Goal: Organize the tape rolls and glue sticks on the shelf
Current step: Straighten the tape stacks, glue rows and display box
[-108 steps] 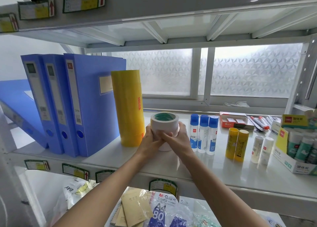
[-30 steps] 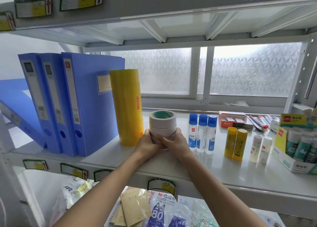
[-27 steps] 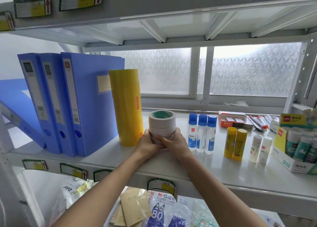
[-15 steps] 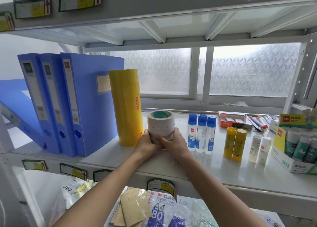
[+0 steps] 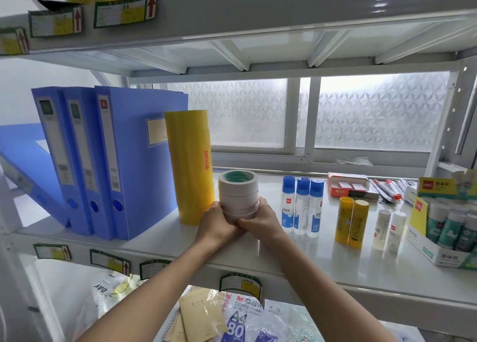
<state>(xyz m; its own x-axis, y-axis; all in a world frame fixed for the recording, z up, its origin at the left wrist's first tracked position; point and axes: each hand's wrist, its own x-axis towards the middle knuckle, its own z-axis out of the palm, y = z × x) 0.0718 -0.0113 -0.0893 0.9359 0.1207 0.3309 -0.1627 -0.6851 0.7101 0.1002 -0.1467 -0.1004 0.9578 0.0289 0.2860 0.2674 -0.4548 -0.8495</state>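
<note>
From the head camera, both hands meet at the middle of the white shelf (image 5: 322, 256). The left hand (image 5: 215, 223) and the right hand (image 5: 260, 219) wrap their fingers round the lower part of a stack of white tape rolls (image 5: 238, 196), one hand on each side, with the thumbs meeting at the near face. The stack stands upright on the shelf, and the green core of its top roll is visible. It sits just right of a tall yellow tape column (image 5: 189, 166), close enough that the left hand's knuckles touch the column's lower edge.

Left of the column, three blue binders (image 5: 116, 161) stand upright, and a fourth leans at the far left.

Right of the hands, three blue-capped glue bottles (image 5: 302, 207) stand side by side. Further right come two yellow glue sticks (image 5: 351, 220), then two white glue sticks (image 5: 387, 229), all upright. At the right edge, an open display carton (image 5: 433, 251) holds more glue sticks.

Toward the far side lies a red and white box (image 5: 347, 188), with several pens (image 5: 387, 187) beside it. A frosted window (image 5: 374, 114) closes the back. Packs of paper (image 5: 240, 321) lie on the level below.
</note>
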